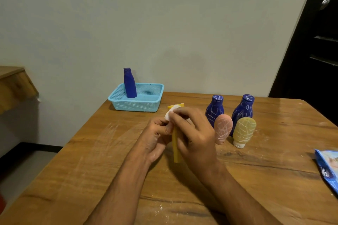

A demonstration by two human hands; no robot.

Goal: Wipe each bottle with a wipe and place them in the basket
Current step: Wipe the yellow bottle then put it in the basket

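Observation:
Both hands hold a yellow bottle [175,149] above the table's middle. My left hand [155,139] grips its left side. My right hand [192,133] is curled over its front and presses a white wipe [169,114] near its top. A clean blue bottle [129,83] stands upright in the light blue basket [136,105] at the table's far edge. Two blue bottles [214,110] [243,111] with white scribbles stand to the right. In front of them stand a pink bottle [223,129] and a yellow bottle [244,131], both upside down and scribbled.
A blue wipes packet [328,168] lies at the table's right edge. White dust marks streak the wooden table [91,160]. A dark door [311,42] stands at the right and a wooden shelf [14,86] at the left.

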